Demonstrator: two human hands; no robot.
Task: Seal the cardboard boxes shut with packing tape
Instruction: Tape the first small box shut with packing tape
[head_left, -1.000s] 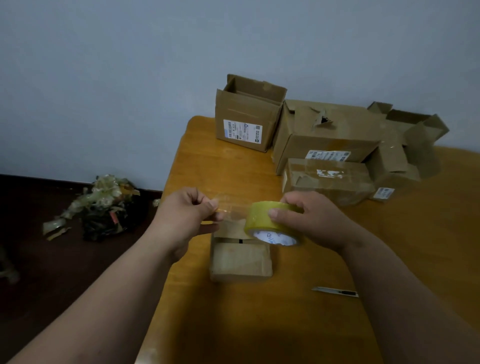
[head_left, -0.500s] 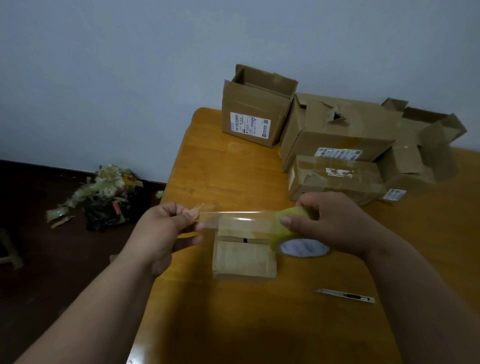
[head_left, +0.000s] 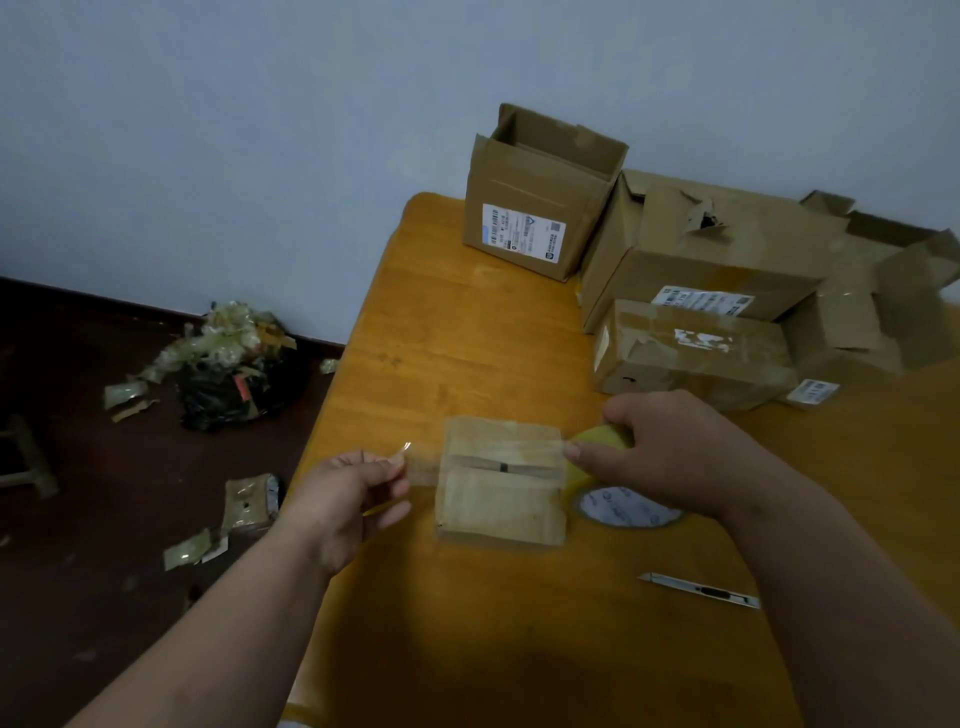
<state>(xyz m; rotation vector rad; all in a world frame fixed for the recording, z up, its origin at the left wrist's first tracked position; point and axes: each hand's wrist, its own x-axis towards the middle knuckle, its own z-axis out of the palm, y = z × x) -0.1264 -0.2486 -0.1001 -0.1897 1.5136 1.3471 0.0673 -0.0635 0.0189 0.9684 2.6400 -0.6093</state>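
- The left hand (head_left: 349, 499) pinches the free end of a clear tape strip (head_left: 426, 464).
- The right hand (head_left: 670, 457) grips the yellow tape roll (head_left: 597, 467), just right of the small box (head_left: 501, 488).
- The strip spans the box's top seam, near the table (head_left: 467, 338) front-left.
- A utility knife (head_left: 701, 591) lies to the near right.

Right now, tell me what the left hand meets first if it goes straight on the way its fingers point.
Probably the small cardboard box: the left hand, pinching the tape strip, points right toward its near side. Height above the table is unclear.
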